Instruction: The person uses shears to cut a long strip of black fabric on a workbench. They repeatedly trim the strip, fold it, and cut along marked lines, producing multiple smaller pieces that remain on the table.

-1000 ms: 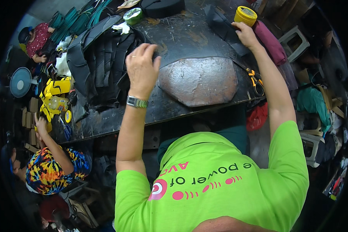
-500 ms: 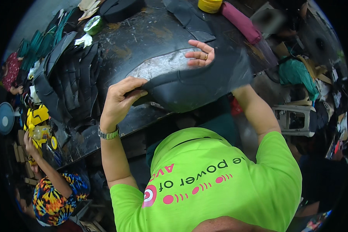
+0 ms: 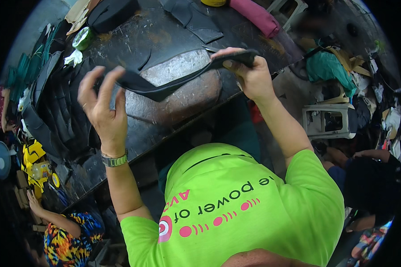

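Black rubber piece [image 3: 165, 89] held up over bench [image 3: 165, 35], left hand [image 3: 103, 111] pinching one end, right hand [image 3: 249, 73] other. Checking step; next, probably careful lowering onto grey stone slab [image 3: 178, 95].

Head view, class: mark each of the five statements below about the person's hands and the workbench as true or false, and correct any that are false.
1. Both hands grip the same black curved piece, one at each end. True.
2. The left hand wears a metal wristwatch. True.
3. The black piece lies flat on the bench. False: it is lifted above the worn metal plate, sagging between the hands.
4. The right hand rests empty on the bench. False: its fingers pinch the piece's right end.
5. A stack of black pieces sits on the bench to the left of the left hand. True.
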`<state>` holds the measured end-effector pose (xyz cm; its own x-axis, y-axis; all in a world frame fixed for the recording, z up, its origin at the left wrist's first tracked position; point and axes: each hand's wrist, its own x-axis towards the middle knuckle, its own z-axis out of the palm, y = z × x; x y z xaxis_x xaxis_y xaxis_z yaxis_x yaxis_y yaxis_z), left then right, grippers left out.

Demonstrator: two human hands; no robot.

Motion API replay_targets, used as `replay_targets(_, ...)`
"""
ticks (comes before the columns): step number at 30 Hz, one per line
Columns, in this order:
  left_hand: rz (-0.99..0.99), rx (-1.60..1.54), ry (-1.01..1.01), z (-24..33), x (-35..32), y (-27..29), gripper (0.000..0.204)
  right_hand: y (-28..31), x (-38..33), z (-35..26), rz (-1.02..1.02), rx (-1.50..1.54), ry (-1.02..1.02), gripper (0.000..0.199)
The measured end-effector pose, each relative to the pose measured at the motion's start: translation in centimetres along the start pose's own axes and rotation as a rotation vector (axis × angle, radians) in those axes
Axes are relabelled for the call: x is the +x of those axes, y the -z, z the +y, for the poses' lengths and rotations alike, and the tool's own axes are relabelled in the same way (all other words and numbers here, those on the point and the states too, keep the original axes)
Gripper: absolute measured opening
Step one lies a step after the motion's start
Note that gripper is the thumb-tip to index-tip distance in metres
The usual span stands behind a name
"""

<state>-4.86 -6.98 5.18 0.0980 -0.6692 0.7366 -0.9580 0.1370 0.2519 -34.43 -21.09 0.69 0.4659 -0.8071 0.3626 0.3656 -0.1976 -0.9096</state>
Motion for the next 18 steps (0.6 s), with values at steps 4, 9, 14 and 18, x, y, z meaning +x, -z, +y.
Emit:
replay_targets(4,-0.148,-0.308,0.361,2.9,-3.6,-0.8,0.019,-2.1,-1.1,1.4,-0.269,-0.57,0.319,0.043)
replay_targets(9,-0.682,-1.191,1.025,7.3,-10.3,-3.6,0.031,-3.4,-3.0,4.8,-0.469,-0.67,0.365,0.053)
replay_targets(14,-0.367,-1.547,1.27,8.1,-12.1,-4.9,0.026,-3.0,-3.4,3.5,-0.639,-0.818,0.229,0.049)
replay_targets(18,-0.3,-1.521,1.27,8.6,-12.3,-5.3,0.022,-3.6,-4.4,1.3,-0.611,-1.072,0.327,0.041)
